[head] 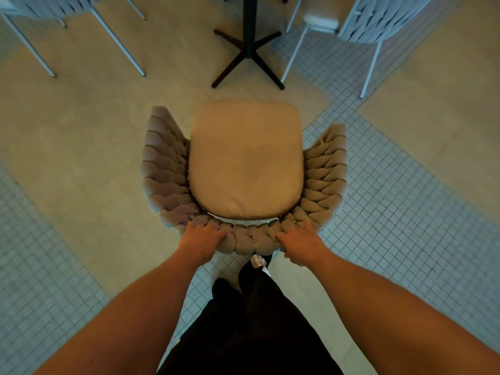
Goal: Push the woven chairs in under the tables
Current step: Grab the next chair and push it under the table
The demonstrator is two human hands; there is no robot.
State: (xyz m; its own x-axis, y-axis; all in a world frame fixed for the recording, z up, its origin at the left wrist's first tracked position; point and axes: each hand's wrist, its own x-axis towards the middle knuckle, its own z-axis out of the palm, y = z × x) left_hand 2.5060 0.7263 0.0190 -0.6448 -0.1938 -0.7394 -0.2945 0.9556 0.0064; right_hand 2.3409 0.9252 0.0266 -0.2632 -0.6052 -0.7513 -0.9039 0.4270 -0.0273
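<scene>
A woven chair (165,169) with a tan seat cushion (244,161) stands right in front of me, seen from above. Its curved braided back faces me. My left hand (201,238) grips the top of the backrest on the left. My right hand (303,244) grips the same rim on the right. Beyond the chair's front edge stands a table's black cross-shaped base (247,54) with its post; the tabletop is out of view. The chair's seat front stops a little short of that base.
Two more pale woven chairs stand at the back, one at the upper left (54,12) and one at the upper right (376,20), each on thin white legs. The floor mixes beige slabs with bands of small white tiles (405,212). My dark-clothed legs (251,320) are below.
</scene>
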